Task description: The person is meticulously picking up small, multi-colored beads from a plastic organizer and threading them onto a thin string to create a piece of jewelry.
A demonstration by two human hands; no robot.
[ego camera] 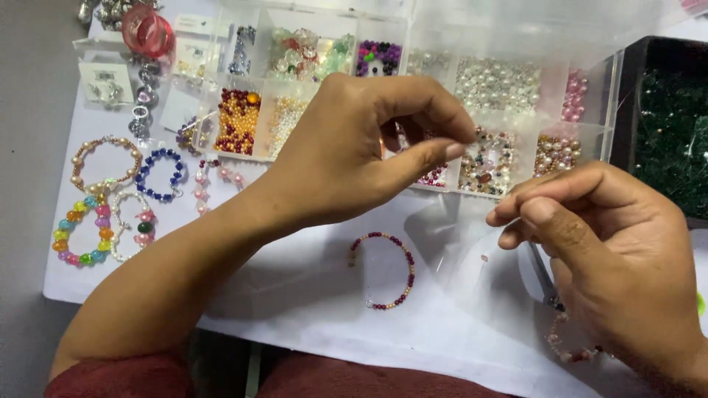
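My left hand (346,158) is raised over the clear bead organizer (609,96), thumb and forefinger pinched together. My right hand (605,250) is lower right, its thumb and fingertips also pinched. A very thin clear thread, barely visible, seems to run between the two pinches, with a tiny red bead (484,258) hanging just below my right fingertips. An open bracelet of dark red and gold beads (404,254) lies on the white sheet (310,295) between my arms.
Metal pliers (544,281) and a pink bead strand (564,345) lie under my right hand. Finished bracelets sit at left: a multicoloured one (77,228), a blue one (158,175), a pearl one (103,156). A black tray of green beads (671,125) stands at right.
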